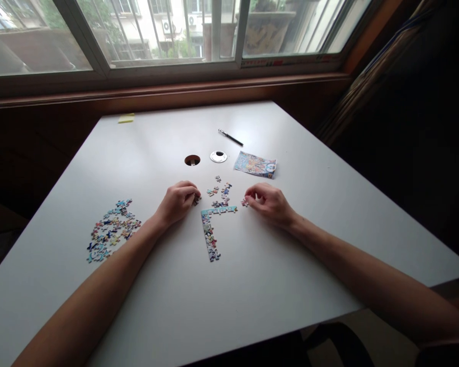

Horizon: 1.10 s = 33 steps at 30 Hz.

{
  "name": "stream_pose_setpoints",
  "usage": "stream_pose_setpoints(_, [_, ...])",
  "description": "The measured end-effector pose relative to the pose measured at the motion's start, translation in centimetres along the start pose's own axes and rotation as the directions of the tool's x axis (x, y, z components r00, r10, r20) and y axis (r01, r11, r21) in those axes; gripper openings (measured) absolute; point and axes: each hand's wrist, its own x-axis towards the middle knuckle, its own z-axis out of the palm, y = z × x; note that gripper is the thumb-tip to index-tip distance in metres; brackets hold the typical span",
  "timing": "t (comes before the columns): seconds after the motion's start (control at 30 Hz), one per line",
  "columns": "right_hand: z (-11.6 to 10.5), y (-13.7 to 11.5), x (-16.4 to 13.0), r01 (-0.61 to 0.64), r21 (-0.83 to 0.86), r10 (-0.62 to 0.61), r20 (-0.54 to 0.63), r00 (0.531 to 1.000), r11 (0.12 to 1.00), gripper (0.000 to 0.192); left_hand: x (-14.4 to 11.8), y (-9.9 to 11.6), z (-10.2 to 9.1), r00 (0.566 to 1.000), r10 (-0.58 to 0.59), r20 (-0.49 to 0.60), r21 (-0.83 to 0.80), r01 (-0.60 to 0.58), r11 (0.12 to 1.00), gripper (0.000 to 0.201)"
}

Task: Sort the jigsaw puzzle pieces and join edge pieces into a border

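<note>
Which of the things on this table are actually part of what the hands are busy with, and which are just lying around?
In use:
- left hand and right hand, each pinching a puzzle piece
- joined border strip
- loose pieces between the hands
- heap of pieces
- printed picture card, probably

Lying about:
- pen
- yellow sticky pad
- round cable-hole cover beside the open hole

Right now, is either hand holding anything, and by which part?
Each hand pinches a small puzzle piece by its edge with the fingers: the left hand one piece, the right hand another piece, both low over the table.
</note>
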Motion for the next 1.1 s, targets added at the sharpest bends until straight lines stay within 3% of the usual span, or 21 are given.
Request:
stream_pose_setpoints(0.13, [0.7,0.0,1.0,0.114,-0.137,-0.115,-0.003,0.993,0.984,0.012,-0.1,-0.1,0.1,0.998,0.065,0.011,0.032,-0.065,0.997,0.027])
stream_pose_setpoints(0.27, [1.3,-0.6,3.4,0.200,-0.328,-0.175,0.106,0.979,0.923,0.019,-0.3,0.0,0.1,0.991,0.131,-0.025,0.081,-0.129,0.988,0.027])
stream_pose_setpoints(0.43, [1.6,-1.3,6.6,0.199,-0.374,-0.072,0.328,0.942,0.906,0.017,-0.5,0.1,0.0,0.988,0.143,-0.053,0.108,-0.137,0.985,0.028])
stream_pose_setpoints(0.6, [1.6,-1.3,7.8,0.121,-0.357,0.031,0.392,0.919,0.926,0.013,-0.5,0.0,-0.1,0.988,0.146,-0.056,0.112,-0.139,0.984,0.026])
stream_pose_setpoints(0.93, [1.7,-1.7,6.9,-0.019,-0.156,0.059,0.259,0.964,0.988,0.008,-0.5,0.3,-0.4,0.984,0.154,-0.084,0.133,-0.142,0.981,0.022])
stream_pose_setpoints(1.03, [1.7,-2.9,5.7,-0.054,0.039,0.045,0.193,0.980,0.998,0.014,-0.8,0.7,-0.6,0.980,0.174,-0.096,0.157,-0.157,0.975,0.018])
stream_pose_setpoints(1.1, [1.9,-3.9,4.2,-0.144,0.270,0.089,0.207,0.974,0.952,0.022,-1.1,1.5,-0.6,0.974,0.198,-0.110,0.174,-0.177,0.969,0.012])
